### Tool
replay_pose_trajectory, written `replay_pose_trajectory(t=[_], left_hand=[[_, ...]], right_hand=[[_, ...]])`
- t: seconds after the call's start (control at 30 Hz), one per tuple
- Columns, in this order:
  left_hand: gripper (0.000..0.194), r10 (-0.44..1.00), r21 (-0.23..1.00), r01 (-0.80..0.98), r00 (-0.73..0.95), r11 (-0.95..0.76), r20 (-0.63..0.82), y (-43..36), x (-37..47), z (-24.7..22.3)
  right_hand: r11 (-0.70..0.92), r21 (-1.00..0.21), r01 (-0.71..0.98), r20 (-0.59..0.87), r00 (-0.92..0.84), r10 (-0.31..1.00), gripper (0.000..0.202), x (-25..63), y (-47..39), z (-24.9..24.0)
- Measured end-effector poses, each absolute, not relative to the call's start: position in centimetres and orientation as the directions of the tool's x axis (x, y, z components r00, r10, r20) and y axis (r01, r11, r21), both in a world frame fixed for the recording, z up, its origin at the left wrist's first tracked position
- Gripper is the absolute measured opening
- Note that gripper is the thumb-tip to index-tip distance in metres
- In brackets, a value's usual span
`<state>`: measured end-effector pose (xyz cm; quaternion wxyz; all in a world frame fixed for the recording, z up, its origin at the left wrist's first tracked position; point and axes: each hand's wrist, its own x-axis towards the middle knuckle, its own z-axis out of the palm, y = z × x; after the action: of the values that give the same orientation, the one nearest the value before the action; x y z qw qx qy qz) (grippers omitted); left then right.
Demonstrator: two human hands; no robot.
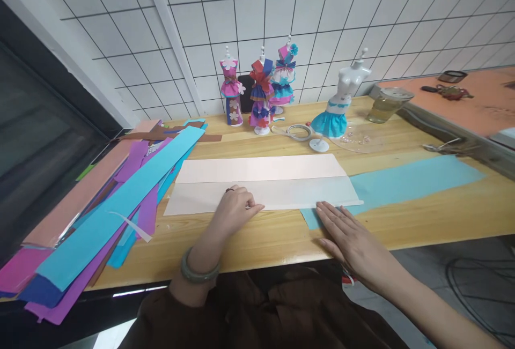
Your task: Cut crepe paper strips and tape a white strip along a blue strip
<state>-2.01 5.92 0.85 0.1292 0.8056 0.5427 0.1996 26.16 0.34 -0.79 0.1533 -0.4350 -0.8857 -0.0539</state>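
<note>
A pale pink sheet of crepe paper (257, 168) lies lengthwise in front of me, with a crease along its middle and a narrow folded strip at its near right edge. My left hand (237, 207) is curled over its near edge, thumb stretched along that edge and fingers bent under. Flat and outstretched, my right hand (346, 236) presses its fingertips on the near edge towards the right end. Beneath that end, a light blue crepe paper strip (418, 180) reaches out to the right.
Coloured paper strips (120, 204) are heaped at left. Behind stand several small dress forms, including one in a blue skirt (330, 123), plus a tape roll (299, 132) and a cup (388, 105). An orange-topped surface (475, 97) adjoins the wooden table (261, 242) at right.
</note>
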Motion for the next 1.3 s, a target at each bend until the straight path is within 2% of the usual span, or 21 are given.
replay_pose_trajectory(t=[0.3,0.53,0.67,0.97,1.1,1.3], left_hand=[[0.026,0.925,0.446,0.810,0.339,-0.381,0.173,6.0,-2.0,1.0],[0.025,0.926,0.458,0.806,0.338,-0.376,0.167,6.0,-1.9,1.2],[0.025,0.925,0.445,0.811,0.339,-0.381,0.174,6.0,-2.0,1.0],[0.025,0.921,0.431,0.814,0.344,-0.389,0.182,5.9,-1.9,1.0],[0.025,0.922,0.431,0.815,0.341,-0.388,0.186,5.8,-1.9,1.1],[0.022,0.898,0.423,0.792,0.393,-0.439,0.196,5.3,-2.3,1.5]], right_hand=[[0.417,-0.024,0.909,0.341,-0.385,0.858,0.053,30.4,0.5,-1.7],[0.397,-0.029,0.917,0.352,-0.363,0.863,0.054,30.6,0.6,-2.0],[0.477,-0.072,0.876,0.379,-0.418,0.826,0.053,27.6,0.8,-1.2],[0.731,-0.151,0.666,0.325,-0.665,0.673,0.054,19.9,1.6,0.8],[0.749,-0.202,0.631,0.310,-0.684,0.660,0.055,19.2,1.5,0.6],[0.750,-0.184,0.636,0.281,-0.697,0.660,0.054,19.5,1.7,0.0]])
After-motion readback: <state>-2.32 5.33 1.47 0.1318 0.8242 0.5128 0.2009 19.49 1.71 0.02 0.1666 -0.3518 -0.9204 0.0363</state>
